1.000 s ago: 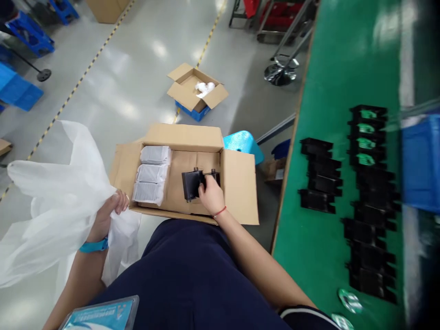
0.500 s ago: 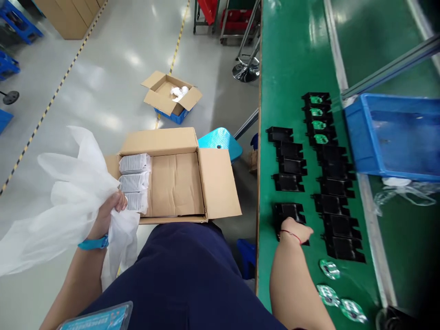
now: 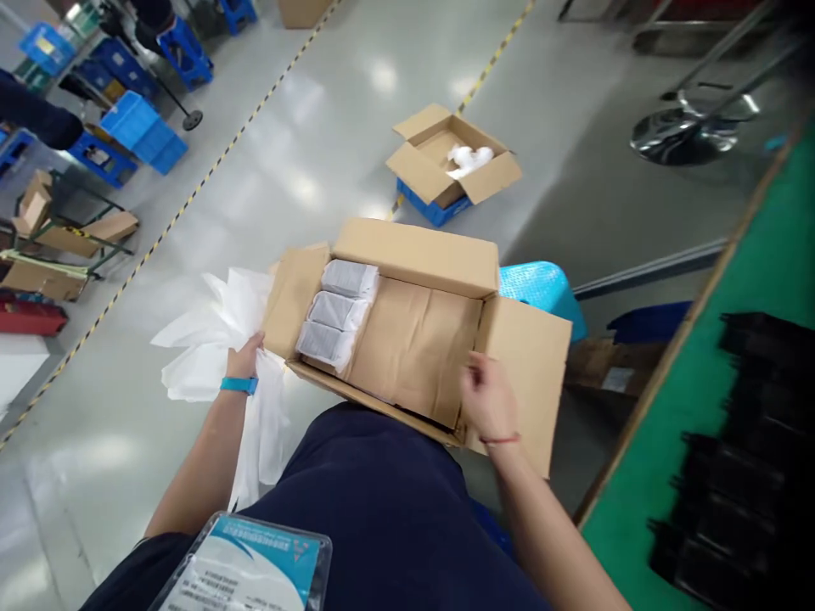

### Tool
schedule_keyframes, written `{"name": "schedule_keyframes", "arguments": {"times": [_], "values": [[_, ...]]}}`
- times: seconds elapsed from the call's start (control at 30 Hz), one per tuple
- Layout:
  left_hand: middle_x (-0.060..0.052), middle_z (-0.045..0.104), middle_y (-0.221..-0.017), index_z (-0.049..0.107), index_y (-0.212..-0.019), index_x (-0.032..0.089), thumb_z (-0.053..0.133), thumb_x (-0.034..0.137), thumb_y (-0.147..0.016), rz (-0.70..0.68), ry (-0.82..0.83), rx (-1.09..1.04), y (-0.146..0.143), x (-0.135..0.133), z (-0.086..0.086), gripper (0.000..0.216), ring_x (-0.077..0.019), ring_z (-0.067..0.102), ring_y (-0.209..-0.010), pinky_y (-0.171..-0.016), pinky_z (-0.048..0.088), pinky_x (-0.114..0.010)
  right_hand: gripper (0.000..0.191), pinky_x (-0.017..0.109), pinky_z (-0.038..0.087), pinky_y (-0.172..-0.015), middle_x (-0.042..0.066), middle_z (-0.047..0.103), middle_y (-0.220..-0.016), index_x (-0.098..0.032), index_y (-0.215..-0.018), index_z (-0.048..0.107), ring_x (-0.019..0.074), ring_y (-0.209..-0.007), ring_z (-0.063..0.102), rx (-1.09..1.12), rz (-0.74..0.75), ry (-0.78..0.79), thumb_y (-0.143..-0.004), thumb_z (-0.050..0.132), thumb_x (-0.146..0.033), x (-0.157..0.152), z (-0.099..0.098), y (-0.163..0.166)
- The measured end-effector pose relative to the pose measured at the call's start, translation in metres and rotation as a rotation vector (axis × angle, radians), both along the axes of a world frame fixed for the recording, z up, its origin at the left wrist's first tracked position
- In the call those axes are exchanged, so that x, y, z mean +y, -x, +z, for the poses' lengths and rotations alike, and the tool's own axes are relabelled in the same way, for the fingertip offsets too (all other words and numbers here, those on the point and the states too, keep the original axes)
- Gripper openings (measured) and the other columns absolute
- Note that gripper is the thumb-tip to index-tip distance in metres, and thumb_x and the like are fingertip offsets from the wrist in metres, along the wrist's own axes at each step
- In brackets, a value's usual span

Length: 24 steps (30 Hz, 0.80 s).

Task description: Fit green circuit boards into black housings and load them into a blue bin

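An open cardboard box (image 3: 407, 251) sits in front of my knees. Three white-wrapped packs (image 3: 336, 311) line its left side, and the rest of its floor is bare brown card. My right hand (image 3: 487, 400) hovers over the box's near right corner, empty, with fingers loosely apart and a little blurred. At the box's left outer wall, my left hand (image 3: 245, 353) is closed on a crumpled white plastic bag (image 3: 210, 339). Rows of black plastic parts (image 3: 744, 441) lie on the green table (image 3: 694, 399) at the right.
A smaller open carton (image 3: 425, 165) with white wrapping stands on the floor beyond, atop a blue crate. A blue stool (image 3: 541, 287) is behind the box's right flap. Blue crates (image 3: 137, 127) and flat cardboard lie far left. A badge (image 3: 245, 567) hangs at my lap.
My right hand carried black parts from the box to the green table, let them go, and has come back empty to the box. The left hand kept hold of the bag.
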<state>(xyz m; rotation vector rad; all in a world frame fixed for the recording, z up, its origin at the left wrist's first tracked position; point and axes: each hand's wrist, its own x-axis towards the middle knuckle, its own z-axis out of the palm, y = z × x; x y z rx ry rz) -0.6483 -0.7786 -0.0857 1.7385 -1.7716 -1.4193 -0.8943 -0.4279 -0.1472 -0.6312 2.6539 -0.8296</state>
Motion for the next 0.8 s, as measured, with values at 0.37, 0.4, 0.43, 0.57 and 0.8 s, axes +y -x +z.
{"name": "schedule_keyframes", "arguments": {"times": [0.37,0.4,0.43,0.57,0.8], "values": [[0.001,0.050,-0.045,0.064,-0.064,0.014,0.064,0.057,-0.063,0.059,-0.282,0.125,-0.019,0.045,-0.039,0.043,-0.0108,0.048,-0.045,-0.049,0.038,-0.025,0.043,0.046,0.037,-0.096,0.015,0.046,-0.136,-0.016,-0.133,0.046,0.0284,-0.124,0.035,0.142,0.980,-0.174,-0.091,0.036,-0.017,-0.191,-0.025,-0.097],[0.000,0.052,-0.047,0.063,-0.064,0.014,0.065,0.057,-0.062,0.051,-0.297,0.152,-0.018,0.047,-0.039,0.043,-0.0107,0.048,-0.045,-0.050,0.039,-0.025,0.041,0.044,0.038,-0.096,0.015,0.050,-0.132,-0.016,-0.130,0.049,0.0274,-0.122,0.037,0.103,0.967,-0.144,-0.091,0.037,-0.018,-0.187,-0.026,-0.094],[0.000,0.054,-0.051,0.063,-0.065,0.014,0.066,0.056,-0.061,0.048,-0.314,0.183,-0.017,0.048,-0.039,0.042,-0.0104,0.048,-0.046,-0.050,0.040,-0.025,0.039,0.042,0.038,-0.097,0.014,0.053,-0.128,-0.016,-0.127,0.052,0.0265,-0.120,0.039,0.047,0.945,-0.093,-0.090,0.040,-0.020,-0.181,-0.026,-0.091],[-0.002,0.061,-0.064,0.063,-0.070,0.014,0.069,0.052,-0.063,0.013,-0.429,0.266,-0.006,0.055,-0.043,0.039,-0.0093,0.049,-0.046,-0.054,0.043,-0.026,0.032,0.040,0.043,-0.092,0.010,0.064,-0.104,-0.015,-0.105,0.064,0.0232,-0.099,0.054,-0.380,0.577,0.191,-0.086,0.052,-0.037,-0.146,-0.020,-0.080],[-0.001,0.062,-0.062,0.066,-0.076,0.015,0.065,0.054,-0.065,-0.280,-0.493,0.267,0.045,0.092,-0.059,0.041,-0.0128,0.051,-0.048,-0.061,0.045,-0.032,0.037,0.030,0.054,-0.060,0.003,0.070,-0.084,-0.018,-0.087,0.064,0.0170,-0.070,0.063,-1.177,-0.548,0.609,-0.064,0.072,-0.047,-0.091,-0.023,-0.080]]}}
